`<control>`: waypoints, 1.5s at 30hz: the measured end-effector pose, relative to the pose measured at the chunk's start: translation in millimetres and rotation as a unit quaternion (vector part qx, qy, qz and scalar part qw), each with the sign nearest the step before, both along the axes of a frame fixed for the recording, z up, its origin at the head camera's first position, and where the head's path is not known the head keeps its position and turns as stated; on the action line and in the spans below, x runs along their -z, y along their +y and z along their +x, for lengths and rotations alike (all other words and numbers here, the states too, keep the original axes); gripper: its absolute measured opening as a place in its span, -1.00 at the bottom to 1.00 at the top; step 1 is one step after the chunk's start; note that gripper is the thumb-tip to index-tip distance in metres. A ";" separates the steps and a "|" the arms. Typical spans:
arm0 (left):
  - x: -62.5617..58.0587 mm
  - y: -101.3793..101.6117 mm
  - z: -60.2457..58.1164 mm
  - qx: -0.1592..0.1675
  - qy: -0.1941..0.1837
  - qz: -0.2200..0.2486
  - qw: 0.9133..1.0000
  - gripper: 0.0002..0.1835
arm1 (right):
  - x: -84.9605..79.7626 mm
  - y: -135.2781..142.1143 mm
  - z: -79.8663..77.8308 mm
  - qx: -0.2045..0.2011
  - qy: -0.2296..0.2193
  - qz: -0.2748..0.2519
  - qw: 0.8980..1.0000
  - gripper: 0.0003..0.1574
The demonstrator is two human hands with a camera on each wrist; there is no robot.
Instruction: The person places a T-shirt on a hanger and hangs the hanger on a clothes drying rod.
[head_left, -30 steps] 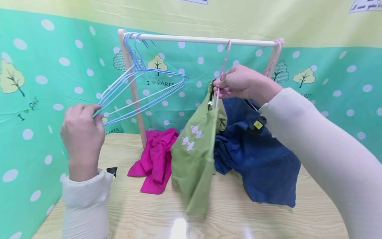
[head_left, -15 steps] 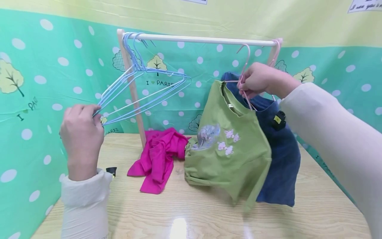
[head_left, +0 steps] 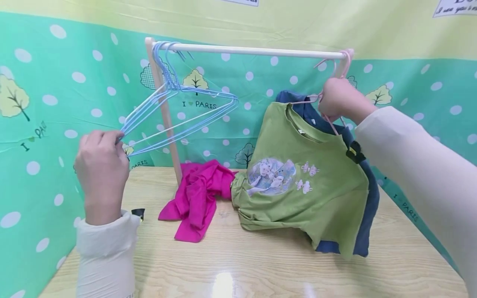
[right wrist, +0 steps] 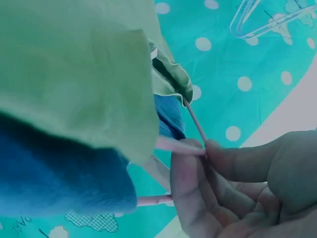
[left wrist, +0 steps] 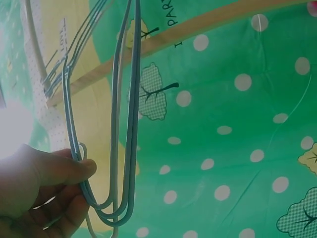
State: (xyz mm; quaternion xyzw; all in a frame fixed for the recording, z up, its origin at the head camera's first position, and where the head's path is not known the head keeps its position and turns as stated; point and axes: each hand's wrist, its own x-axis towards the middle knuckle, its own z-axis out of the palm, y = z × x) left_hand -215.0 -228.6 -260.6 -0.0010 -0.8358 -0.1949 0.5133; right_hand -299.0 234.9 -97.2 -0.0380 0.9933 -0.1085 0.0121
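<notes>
With thumb and fingers my left hand (head_left: 101,169) pinches the near corners of several blue hangers (left wrist: 130,124), whose hooks loop over the rail's left end. On the right, my right hand (head_left: 340,98) grips a pink hanger (right wrist: 194,119) just below its hook. A green shirt (head_left: 275,136) with a round picture and small pink bunny patches hangs from that hanger. Behind it hangs a navy blue garment (head_left: 372,203), mostly hidden by the green one. The gripped hanger's hook shows just under the rail (head_left: 253,50), near the right post.
A crumpled magenta garment (head_left: 199,194) lies on the wooden table (head_left: 193,269) below the rack's left post (head_left: 164,107). A small black item (head_left: 138,213) lies near my left wrist. Polka-dot cloth (head_left: 37,124) covers the walls behind and to the left.
My right hand has moved right along the rail with the pink hanger and green shirt, which now faces forward and covers most of the navy garment. The left hand has stayed in place.
</notes>
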 end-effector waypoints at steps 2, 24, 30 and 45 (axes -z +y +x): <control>0.3 -0.9 -0.3 -0.002 0.001 0.002 1.000 -0.75 | 0.8 -2.8 1.1 0.008 0.017 0.030 0.999 -0.80; -1.2 3.8 0.5 0.019 -0.030 0.005 0.999 -0.85 | 22.3 -16.0 6.1 -0.036 0.109 0.156 0.981 -0.76; -1.4 3.2 0.9 0.025 -0.030 0.000 0.999 -0.79 | 31.0 -15.5 6.1 -0.041 0.112 0.170 0.978 -0.77; -0.5 6.2 2.8 0.043 -0.038 -0.009 0.998 -0.76 | 43.0 -19.4 8.9 -0.032 0.105 0.195 0.975 -0.75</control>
